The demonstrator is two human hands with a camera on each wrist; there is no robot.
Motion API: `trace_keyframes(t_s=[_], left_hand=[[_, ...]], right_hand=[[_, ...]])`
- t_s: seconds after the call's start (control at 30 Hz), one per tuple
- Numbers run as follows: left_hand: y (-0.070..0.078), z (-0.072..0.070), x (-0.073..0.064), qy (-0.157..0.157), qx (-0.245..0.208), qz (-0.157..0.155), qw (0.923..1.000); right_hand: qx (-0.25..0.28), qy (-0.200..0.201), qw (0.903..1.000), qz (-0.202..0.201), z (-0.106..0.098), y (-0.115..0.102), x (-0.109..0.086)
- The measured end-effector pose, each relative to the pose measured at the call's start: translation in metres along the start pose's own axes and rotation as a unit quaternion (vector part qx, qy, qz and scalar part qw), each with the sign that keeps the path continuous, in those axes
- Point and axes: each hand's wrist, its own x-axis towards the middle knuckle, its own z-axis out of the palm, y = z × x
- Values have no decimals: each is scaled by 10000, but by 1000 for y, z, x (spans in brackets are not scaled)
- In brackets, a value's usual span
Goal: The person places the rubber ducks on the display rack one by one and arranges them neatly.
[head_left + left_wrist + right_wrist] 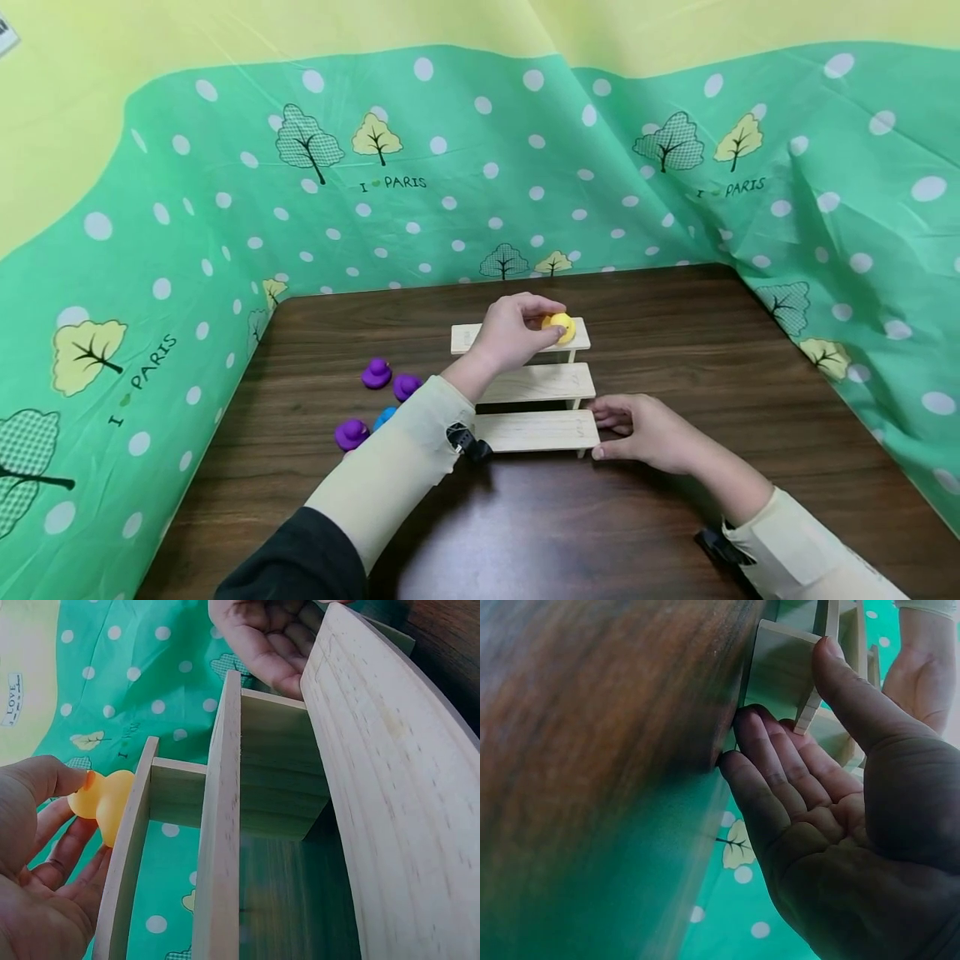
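A small wooden three-step stand (536,432) stands on the table, its treads rising away from me. At the right end of the top tread, my left hand (516,332) holds a yellow rubber duck (561,327) between thumb and fingers. In the left wrist view, the duck (109,802) overlaps the top tread's edge, with the thumb on its orange bill. My right hand (651,433) is at the right end of the lowest tread, fingers extended. Its thumb tip (829,649) meets the tread's edge, while the other fingertips lie near the stand's side and the tabletop.
Left of the stand sit several purple ducks (377,373) and a blue one (385,417), the latter partly hidden by my left forearm. Green dotted cloth (457,192) hangs behind and along both sides of the dark wooden table (300,333).
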Motion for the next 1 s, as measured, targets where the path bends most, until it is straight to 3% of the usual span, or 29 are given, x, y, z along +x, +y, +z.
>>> trace_keyframes(t_s=[0.7,1.0], left_hand=[[1,-1,0,-61,-11,-67,10000],[0,-15,-6,88,64,-111,9999]], right_hand=[[48,-48,9999,-79,-1,-1,2],[-5,-18,10000,59,-1,-2,2]])
